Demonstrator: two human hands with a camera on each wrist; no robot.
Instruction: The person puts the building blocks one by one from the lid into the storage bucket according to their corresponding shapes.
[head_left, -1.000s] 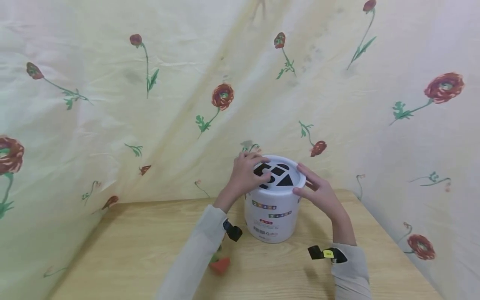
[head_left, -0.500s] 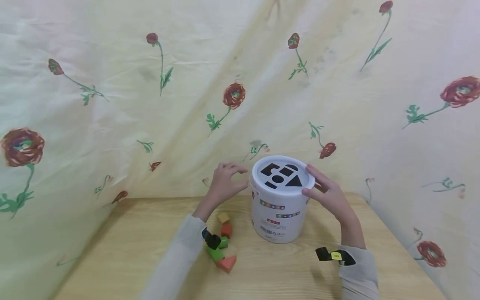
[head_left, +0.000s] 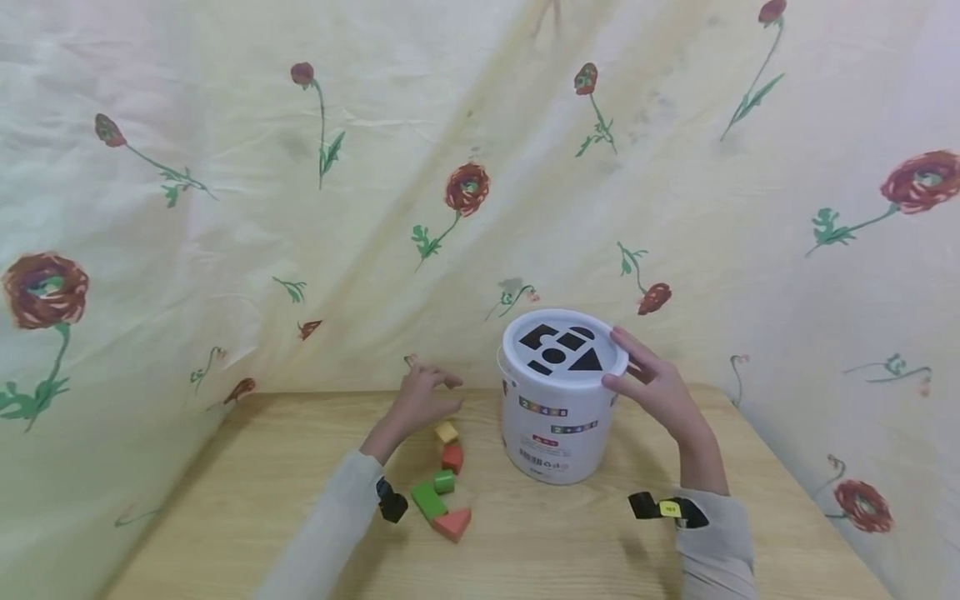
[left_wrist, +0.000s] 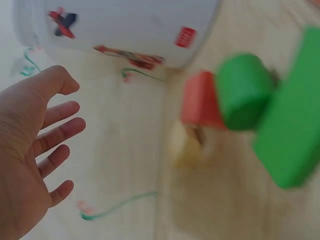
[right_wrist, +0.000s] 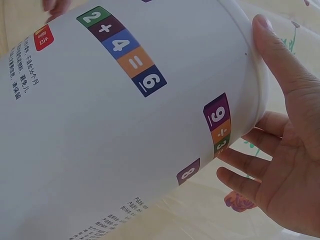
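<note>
Floral cloth [head_left: 360, 258] hangs behind my wooden worktop [head_left: 247, 500], where the bucket [head_left: 558, 437] stands upright toward the back, to the right of a curved row of blocks. My right hand [head_left: 656, 392] grips it at the top: thumb on the rim of the lid [head_left: 567, 352], fingers curled round the side. My left hand [head_left: 422, 402] holds nothing; it hovers beside the yellow block [head_left: 446, 432], thumb and fingers parted.

As I judge it, crowding is the likeliest trouble on the left. The red block [head_left: 452, 458], green cylinder [head_left: 444, 481], green slab [head_left: 430, 501] and red wedge [head_left: 452, 524] lie so close that a clumsy pinch at one could shove its neighbour. If the cylinder is nudged onto its curved side, it could roll. The black unit [head_left: 392, 502] on my left wrist hangs near the slab, so dropping that forearm might knock the row askew.

On the right, my hold is all at one side and high up. Pushing there could tip the bucket or slide it into the blocks, and lifting by the rim might prise the lid loose; I cannot tell how firmly it is seated.
</note>
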